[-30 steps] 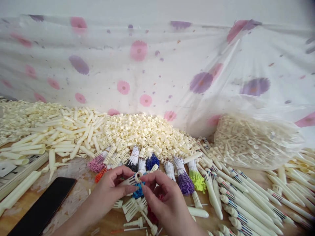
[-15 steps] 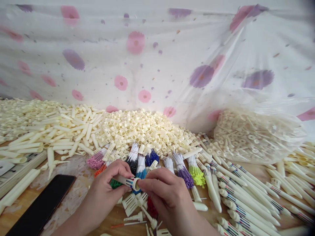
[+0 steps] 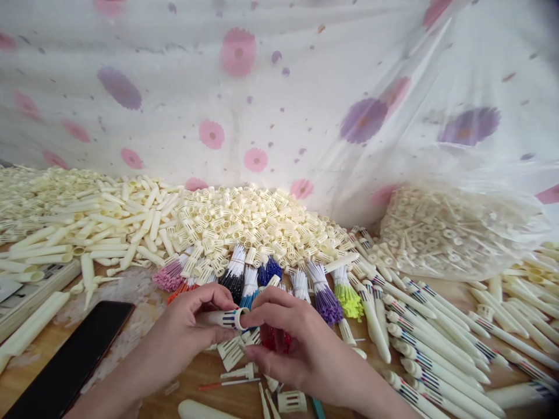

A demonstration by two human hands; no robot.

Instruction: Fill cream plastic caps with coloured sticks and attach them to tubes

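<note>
A cream multicolour pen barrel [image 3: 216, 318], with coloured sliders in its slots, lies nearly level in my left hand [image 3: 187, 326], whose fingers and thumb are closed round it. Its open end faces right. My right hand [image 3: 301, 343] has its forefinger at the rim of that end, while the thumb stands apart below, and nothing shows between them. Beneath the hands are a red-tipped refill bundle [image 3: 279, 340], slotted cream sleeves [image 3: 292, 401] and a loose orange-tipped refill [image 3: 229, 384].
Heaped slotted sleeves [image 3: 253, 218] and cream barrels [image 3: 126, 215] line the back. Banded refill bundles [image 3: 323, 297] stand before them. On the right lie several pens [image 3: 437, 355] and a clear bag of parts [image 3: 458, 238]. A black phone [image 3: 74, 361] is at left.
My right thumb has come away from the fingers and dropped lower; previously fingers and thumb were together at the barrel's open end. My left hand still grips the barrel. The view has tilted down slightly.
</note>
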